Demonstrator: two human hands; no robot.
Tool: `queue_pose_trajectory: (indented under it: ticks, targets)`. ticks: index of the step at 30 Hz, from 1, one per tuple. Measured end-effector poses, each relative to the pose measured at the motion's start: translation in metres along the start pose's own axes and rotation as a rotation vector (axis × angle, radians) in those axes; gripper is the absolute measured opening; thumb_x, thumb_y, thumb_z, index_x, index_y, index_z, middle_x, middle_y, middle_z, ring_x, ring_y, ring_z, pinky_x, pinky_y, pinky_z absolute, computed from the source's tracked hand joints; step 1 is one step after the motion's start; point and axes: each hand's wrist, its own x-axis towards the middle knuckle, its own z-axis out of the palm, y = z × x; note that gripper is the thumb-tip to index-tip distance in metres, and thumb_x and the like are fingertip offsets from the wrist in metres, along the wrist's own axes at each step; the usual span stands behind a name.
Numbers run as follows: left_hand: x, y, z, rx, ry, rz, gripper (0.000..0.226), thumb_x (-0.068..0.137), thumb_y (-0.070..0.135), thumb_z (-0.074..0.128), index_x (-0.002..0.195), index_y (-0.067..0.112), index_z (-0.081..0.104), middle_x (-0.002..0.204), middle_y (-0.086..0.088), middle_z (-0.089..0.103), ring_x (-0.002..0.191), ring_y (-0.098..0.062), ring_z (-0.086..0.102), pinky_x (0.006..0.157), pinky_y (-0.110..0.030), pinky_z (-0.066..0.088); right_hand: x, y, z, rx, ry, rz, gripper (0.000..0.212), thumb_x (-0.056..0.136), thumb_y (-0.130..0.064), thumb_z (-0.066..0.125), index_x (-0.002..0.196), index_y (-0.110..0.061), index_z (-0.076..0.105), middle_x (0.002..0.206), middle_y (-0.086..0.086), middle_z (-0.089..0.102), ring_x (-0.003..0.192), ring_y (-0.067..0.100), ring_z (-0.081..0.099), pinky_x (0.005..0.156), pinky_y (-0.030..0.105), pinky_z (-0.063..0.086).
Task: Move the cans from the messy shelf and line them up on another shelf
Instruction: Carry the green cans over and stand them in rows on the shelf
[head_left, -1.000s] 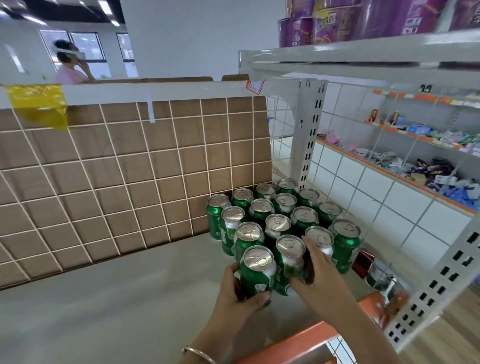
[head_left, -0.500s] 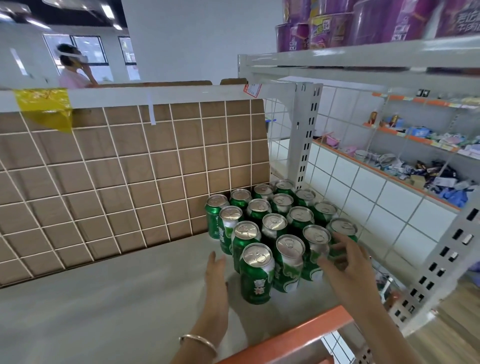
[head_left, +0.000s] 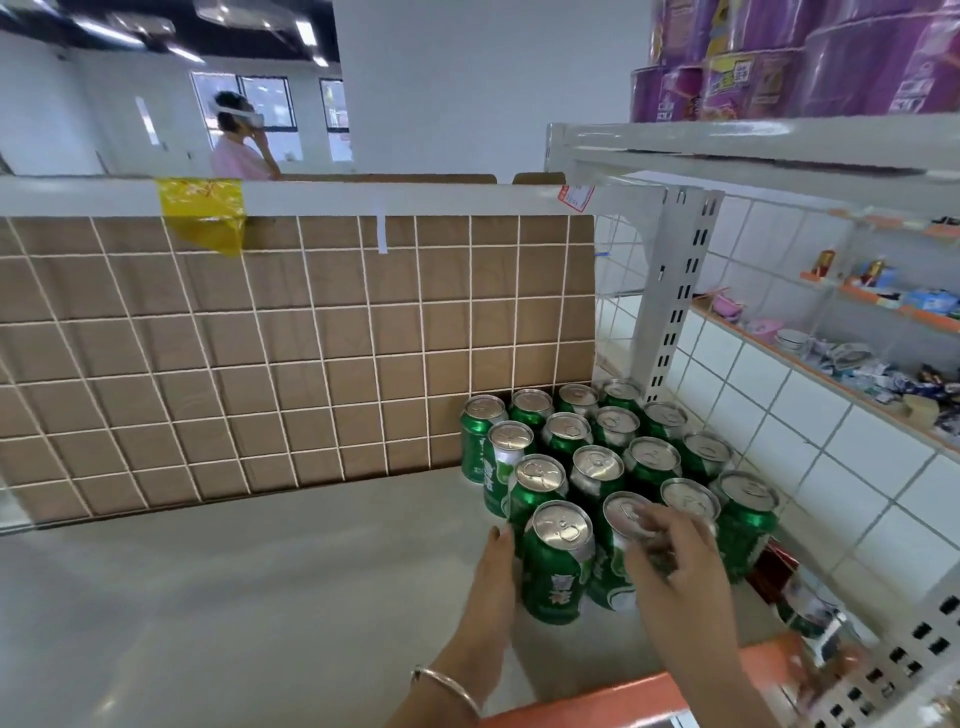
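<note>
Several green soda cans (head_left: 597, 462) with silver tops stand upright in tight rows at the right end of a pale grey shelf (head_left: 260, 597). My left hand (head_left: 491, 587), a bangle on its wrist, lies flat with straight fingers against the left side of the front can (head_left: 556, 577). My right hand (head_left: 675, 566) reaches over the can beside it (head_left: 621, 512), its fingers curled over that can's top rim.
A white wire grid over brown cardboard (head_left: 291, 353) backs the shelf. A perforated white upright (head_left: 675, 291) and a white grid panel close the right side. The shelf's front lip is orange (head_left: 597, 699). Purple tubs (head_left: 779, 67) sit overhead; a person (head_left: 239, 140) stands far back.
Both hands let go of the two front cans and opened. Now the left hand presses flat on the front can's side and the right has come back onto the neighbouring can.
</note>
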Motion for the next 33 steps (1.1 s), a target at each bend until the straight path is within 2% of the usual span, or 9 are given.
queue_pose_trajectory:
  ticks: [2,5,12,15,19,24,27,29,33]
  targets:
    - [-0.002,-0.001,-0.017,0.071,0.045,-0.025,0.036,0.096,0.029,0.045,0.126,0.012,0.053,0.122,-0.015,0.060,0.098,-0.021,0.060,0.076,-0.028,0.050,-0.003,-0.005,0.011,-0.061,0.028,-0.059,0.036,0.080,0.003,0.064,0.101,-0.025,0.061,0.102,-0.009,0.053,0.091,0.018,0.057,0.082,0.035,0.050]
    - [-0.010,-0.009,-0.053,0.203,0.098,-0.027,0.043,0.090,0.019,0.055,0.133,0.015,0.048,0.101,-0.003,0.063,0.073,-0.009,0.057,0.050,-0.017,0.045,-0.018,-0.007,0.028,-0.164,0.048,-0.140,0.036,0.074,0.006,0.069,0.098,-0.020,0.064,0.099,-0.008,0.053,0.093,0.027,0.058,0.082,0.050,0.052]
    - [-0.058,0.002,-0.146,0.369,0.154,0.048,0.025,0.085,0.019,0.062,0.110,0.016,0.065,0.089,0.007,0.063,0.069,0.000,0.055,0.057,-0.008,0.041,-0.045,-0.042,0.086,-0.158,0.000,-0.193,0.033,0.070,0.004,0.071,0.100,-0.009,0.069,0.105,0.010,0.052,0.091,0.024,0.052,0.086,0.050,0.047]
    - [-0.092,0.011,-0.197,0.420,0.201,0.096,0.038,0.075,0.023,0.067,0.111,0.010,0.065,0.088,0.005,0.063,0.073,0.001,0.057,0.063,-0.004,0.041,-0.072,-0.073,0.116,-0.142,-0.170,-0.189,0.036,0.074,0.004,0.070,0.103,-0.017,0.066,0.104,0.000,0.050,0.079,0.015,0.053,0.084,0.042,0.044]
    - [-0.148,0.014,-0.273,0.504,0.337,0.117,0.013,0.084,0.013,0.065,0.095,0.021,0.065,0.075,0.012,0.058,0.049,0.014,0.051,0.054,-0.003,0.036,-0.121,-0.118,0.165,-0.159,-0.558,-0.092,0.036,0.082,-0.009,0.065,0.097,-0.040,0.054,0.103,-0.010,0.053,0.085,0.007,0.056,0.097,0.040,0.039]
    - [-0.238,0.011,-0.366,0.634,0.443,0.095,0.052,0.071,0.042,0.057,0.112,0.011,0.065,0.098,0.006,0.062,0.084,0.008,0.061,0.076,-0.007,0.040,-0.202,-0.168,0.229,-0.121,-0.861,-0.151,0.041,0.082,-0.010,0.068,0.099,-0.044,0.054,0.107,-0.007,0.060,0.082,0.005,0.060,0.091,0.034,0.044]
    - [-0.291,0.003,-0.416,0.626,0.538,0.064,0.022,0.073,0.038,0.055,0.086,0.024,0.064,0.085,0.008,0.057,0.070,0.004,0.051,0.080,-0.020,0.045,-0.250,-0.198,0.268,-0.135,-1.006,-0.226,0.046,0.080,-0.012,0.067,0.098,-0.054,0.057,0.108,-0.013,0.058,0.081,0.008,0.061,0.085,0.032,0.046]
    - [-0.325,0.000,-0.442,0.641,0.599,0.066,0.003,0.077,0.031,0.054,0.075,0.031,0.056,0.078,0.013,0.053,0.069,0.008,0.049,0.072,-0.010,0.041,-0.282,-0.219,0.291,-0.185,-1.087,-0.274,0.043,0.081,-0.018,0.065,0.115,-0.042,0.055,0.109,-0.013,0.054,0.090,0.007,0.059,0.090,0.030,0.043]
    - [-0.371,-0.015,-0.499,0.574,0.678,0.039,0.022,0.090,0.015,0.054,0.108,0.017,0.065,0.092,0.004,0.058,0.082,-0.006,0.052,0.067,-0.009,0.037,-0.336,-0.262,0.331,-0.197,-1.160,-0.407,0.035,0.078,-0.031,0.062,0.112,-0.035,0.054,0.110,-0.008,0.058,0.088,0.007,0.061,0.086,0.028,0.045]
